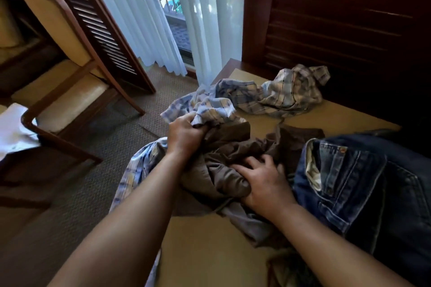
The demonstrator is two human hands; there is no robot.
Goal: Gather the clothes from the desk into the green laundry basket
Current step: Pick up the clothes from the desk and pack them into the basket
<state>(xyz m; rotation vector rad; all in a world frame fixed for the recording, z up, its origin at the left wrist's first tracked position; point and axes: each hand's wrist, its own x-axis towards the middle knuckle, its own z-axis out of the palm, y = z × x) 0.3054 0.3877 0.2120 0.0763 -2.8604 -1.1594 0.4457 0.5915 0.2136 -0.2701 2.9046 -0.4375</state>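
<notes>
Jeans [373,182] lie on the desk [205,251]; left hand [185,134] clutches the plaid shirt [235,98] at its left edge, right hand [264,184] grips the brown garment [231,144].

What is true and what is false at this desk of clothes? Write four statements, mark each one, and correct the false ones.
1. The jeans lie on the desk. True.
2. The right hand holds the jeans. False: it grips a brown garment.
3. The left hand grips a plaid shirt. True.
4. The jeans lie left of the brown garment. False: they lie to its right.
</notes>
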